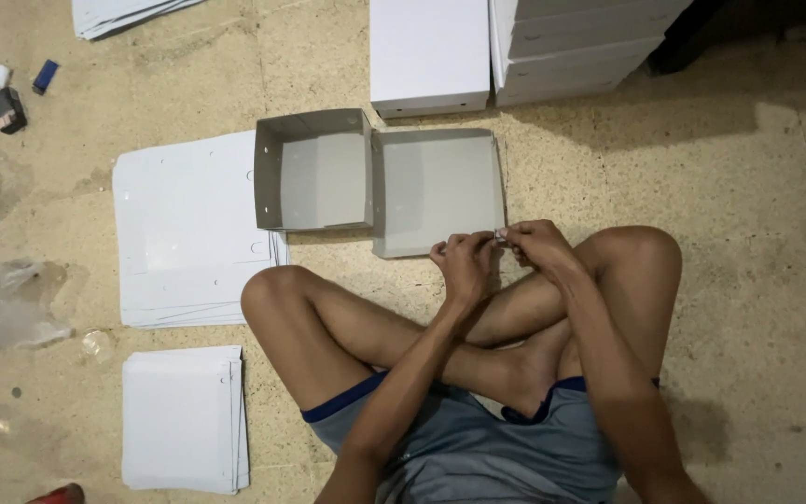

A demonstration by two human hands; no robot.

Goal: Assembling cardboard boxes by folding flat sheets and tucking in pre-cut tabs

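- Seated cross-legged on the floor [757, 187], left hand [464, 261] and right hand [534, 245] touching above the knees.
- Just beyond the hands, an open box [380, 182].
- Behind it, stacked closed boxes [515, 47].
- Left of it, flat sheets [188, 229]; nearer, a second pile [184, 420].

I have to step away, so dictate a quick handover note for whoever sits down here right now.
Left hand and right hand meet at the near right corner of the open grey box, pinching a small object too tiny to identify.
The box lies open on the floor, deep half left, shallow half right; both halves look folded up.
Flat white sheets are stacked to the left, a smaller stack nearer.
Closed white boxes are piled beyond.
Many flat sheets remain unfolded.
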